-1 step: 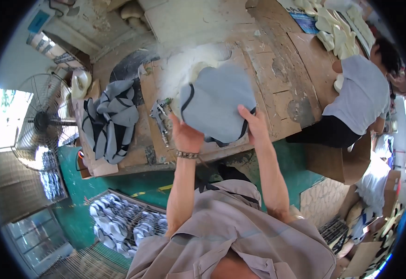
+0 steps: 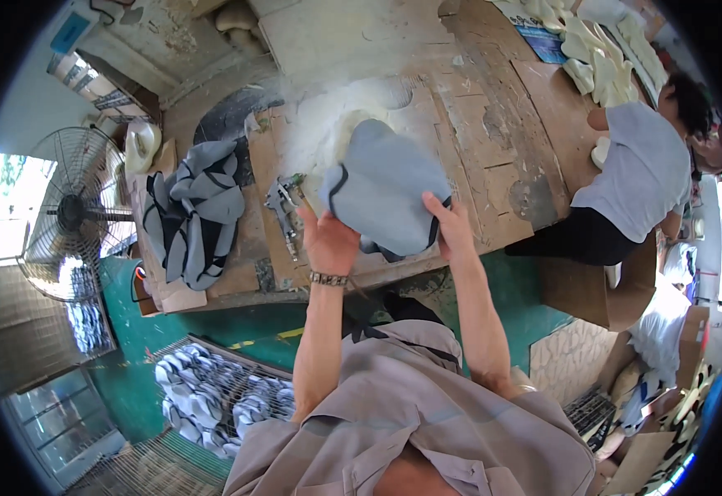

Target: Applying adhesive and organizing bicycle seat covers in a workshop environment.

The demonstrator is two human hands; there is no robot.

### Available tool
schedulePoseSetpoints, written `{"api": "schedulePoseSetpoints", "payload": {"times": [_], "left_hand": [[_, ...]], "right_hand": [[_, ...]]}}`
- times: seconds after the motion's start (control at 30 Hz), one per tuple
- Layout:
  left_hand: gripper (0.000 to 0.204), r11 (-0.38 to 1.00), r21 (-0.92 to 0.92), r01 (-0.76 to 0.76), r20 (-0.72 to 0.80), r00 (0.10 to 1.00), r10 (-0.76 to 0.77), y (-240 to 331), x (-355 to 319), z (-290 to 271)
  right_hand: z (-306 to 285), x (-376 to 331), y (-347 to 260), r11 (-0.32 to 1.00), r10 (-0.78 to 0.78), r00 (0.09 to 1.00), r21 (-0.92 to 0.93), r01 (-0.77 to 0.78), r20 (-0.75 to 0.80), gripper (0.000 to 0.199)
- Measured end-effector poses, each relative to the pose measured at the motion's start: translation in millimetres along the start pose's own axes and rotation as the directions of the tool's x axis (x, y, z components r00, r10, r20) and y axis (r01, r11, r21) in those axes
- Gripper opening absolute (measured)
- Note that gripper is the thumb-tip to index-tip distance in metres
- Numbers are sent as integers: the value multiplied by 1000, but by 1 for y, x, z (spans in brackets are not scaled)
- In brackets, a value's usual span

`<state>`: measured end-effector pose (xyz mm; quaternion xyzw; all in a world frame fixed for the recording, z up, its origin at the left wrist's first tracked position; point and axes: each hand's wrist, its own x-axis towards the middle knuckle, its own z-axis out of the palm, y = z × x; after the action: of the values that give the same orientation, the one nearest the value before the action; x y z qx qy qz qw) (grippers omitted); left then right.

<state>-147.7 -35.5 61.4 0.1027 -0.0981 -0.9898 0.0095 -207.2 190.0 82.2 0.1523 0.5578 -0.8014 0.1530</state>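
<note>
Both my hands hold up a grey fabric piece (image 2: 386, 186) with dark edging, over a worn wooden workbench (image 2: 493, 140). My left hand (image 2: 328, 240), a beaded band at its wrist, grips the piece's lower left edge. My right hand (image 2: 452, 227) grips its lower right edge, fingers curled over the front. A white powdery patch (image 2: 319, 132) covers the bench just behind the piece. A metal spray gun (image 2: 282, 202) lies on the bench just left of my left hand.
A pile of grey and dark fabric pieces (image 2: 195, 215) sits at the bench's left end. A standing fan (image 2: 71, 215) is at far left. A wire rack of similar pieces (image 2: 212, 397) lies on the floor below. A co-worker (image 2: 642, 165) works at the right, by cream pieces (image 2: 600, 58).
</note>
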Motion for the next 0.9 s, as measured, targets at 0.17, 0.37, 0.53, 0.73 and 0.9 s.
{"api": "schedulePoseSetpoints", "payload": {"times": [0.17,0.37,0.53,0.73,0.9], "left_hand": [[63,960,272,64,-219,976,-2,-12,-39,-55],[37,907,421,28,-351,927,134,-15,-9,-94],[28,137,850,508,-525,798,298,3,66,-119],[25,-223,879,422,-232,786,573,35,57,-81],[51,-523,752,400,214,602,769,145,52,-116]], "right_hand": [[-40,31,66,985,-37,979,-175,1,-201,45],[-37,88,70,830,-252,943,-550,95,-218,45],[-37,163,73,302,-456,890,-939,165,9,47],[-8,166,72,313,-266,962,-949,28,-60,46],[-27,151,56,320,-325,931,-945,-58,-167,43]]}}
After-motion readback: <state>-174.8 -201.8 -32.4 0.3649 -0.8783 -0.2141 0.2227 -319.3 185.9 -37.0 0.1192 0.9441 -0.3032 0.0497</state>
